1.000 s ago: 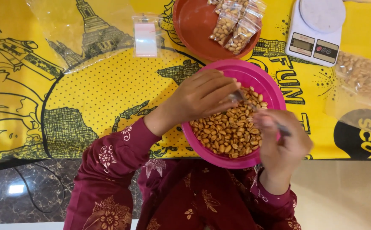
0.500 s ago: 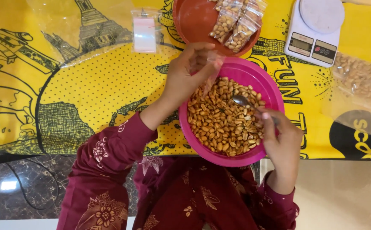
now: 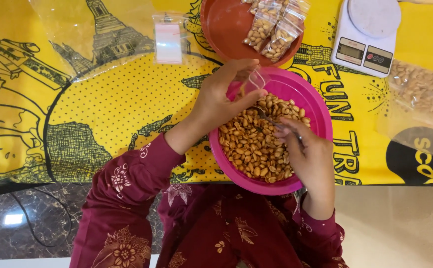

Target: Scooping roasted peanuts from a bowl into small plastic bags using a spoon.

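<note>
Over the pink bowl (image 3: pixel 312 106) of peanuts (image 3: pixel 256 144), the left hand (image 3: pixel 221 97) pinches a small clear bag (image 3: pixel 254 79) open at the bowl's far rim. Nearer the person, the right hand (image 3: pixel 308 156) grips a spoon (image 3: pixel 266 118), its tip in the peanuts just below the bag. Beyond the bowl sits a brown bowl (image 3: pixel 224 30) holding filled bags (image 3: pixel 273 30); a white scale (image 3: pixel 368 37) stands to that bowl's right.

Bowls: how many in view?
2. The pink bowl of peanuts sits under both hands; the red-brown bowl holding filled packets sits behind it, touching its rim, at the top edge, partly cut off. More could lie outside the frame.
</note>
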